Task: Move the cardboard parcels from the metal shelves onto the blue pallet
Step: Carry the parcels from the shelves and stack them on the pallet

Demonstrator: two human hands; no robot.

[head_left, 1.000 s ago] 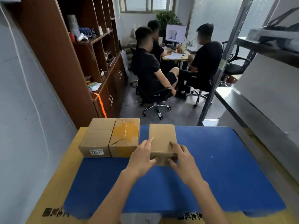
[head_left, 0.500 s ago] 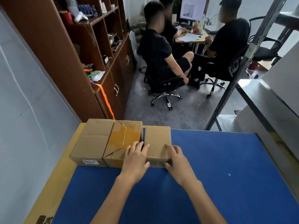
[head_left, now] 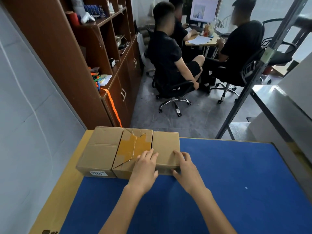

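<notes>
Three cardboard parcels stand in a tight row at the far left corner of the blue pallet (head_left: 228, 183): a labelled left parcel (head_left: 101, 149), a middle parcel (head_left: 133, 146) with torn yellow tape, and a plain right parcel (head_left: 166, 144). My left hand (head_left: 145, 168) lies flat with straight fingers over the seam between the middle and right parcels. My right hand (head_left: 185, 168) grips the right parcel's near right corner, fingers curled on top and thumb against the front face.
A grey wall (head_left: 33, 132) runs along the pallet's left side. A brown wooden cabinet (head_left: 67, 56) stands beyond it. The metal shelf post (head_left: 249, 78) and a shelf board (head_left: 278, 112) border the right. People sit on wheeled chairs (head_left: 173, 92) ahead.
The right parcel slid left and away until it sits against the taped middle parcel. My left hand shifted from its side onto the tops of the parcels. The view tilted down.
</notes>
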